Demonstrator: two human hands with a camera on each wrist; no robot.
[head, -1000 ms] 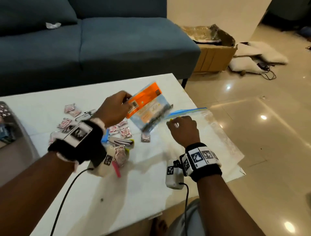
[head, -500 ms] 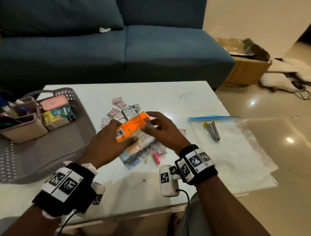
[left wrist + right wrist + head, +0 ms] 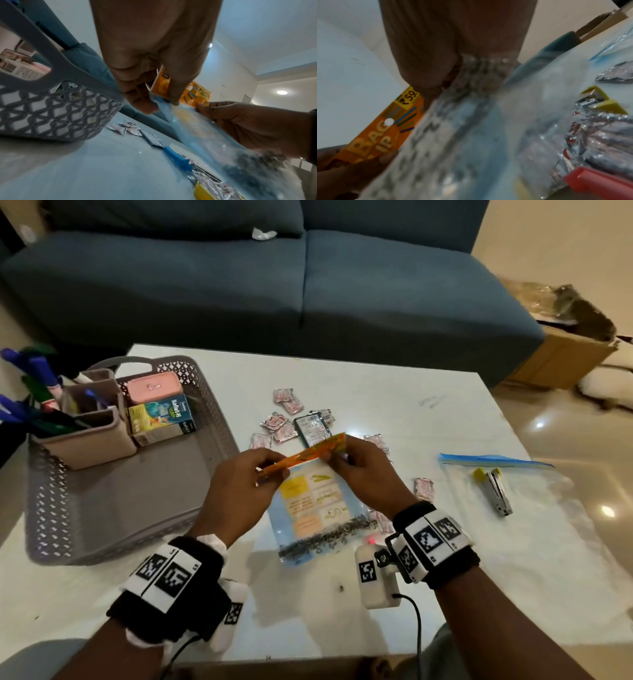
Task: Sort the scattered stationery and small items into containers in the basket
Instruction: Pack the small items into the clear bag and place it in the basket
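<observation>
Orange-topped packet (image 3: 310, 501) pinched by left hand (image 3: 239, 491) and right hand (image 3: 363, 470).

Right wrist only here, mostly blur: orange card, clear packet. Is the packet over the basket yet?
Observer: No. The packet hangs above the table, right of the basket.
Operator: Who holds it?
Observer: Both. The left hand pinches the left end of the header, the right hand the right end.
Operator: Anything in the basket?
Observer: A pen holder, a pink case and a box, all at its far end.
</observation>
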